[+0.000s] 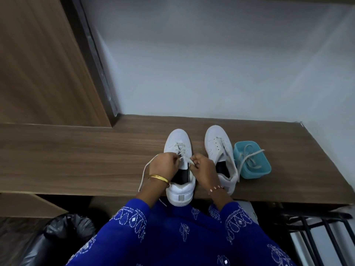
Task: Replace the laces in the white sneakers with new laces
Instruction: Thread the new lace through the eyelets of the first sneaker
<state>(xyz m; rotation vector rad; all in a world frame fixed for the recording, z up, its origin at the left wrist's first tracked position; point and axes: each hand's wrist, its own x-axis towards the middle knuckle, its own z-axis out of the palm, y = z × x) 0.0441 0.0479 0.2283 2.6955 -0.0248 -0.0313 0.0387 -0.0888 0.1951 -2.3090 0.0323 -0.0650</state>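
Note:
Two white sneakers stand toes-away on the wooden desk (76,156). The left sneaker (179,191) has a cream lace (179,145) crossed through its lower eyelets. My left hand (166,167) pinches one end of that lace above the tongue, and the lace's slack loops out to the left and hangs over the desk edge. My right hand (204,170) pinches the other lace end close by. The right sneaker (218,144) has empty eyelets. A loose lace (249,158) lies in a teal plastic box (265,167) to its right, one end trailing out beside the shoe.
A wooden cabinet side (44,64) rises at the left and a pale wall (211,54) stands behind the desk. A bin with a black liner (63,233) is below left. A dark metal rack (318,227) is below right.

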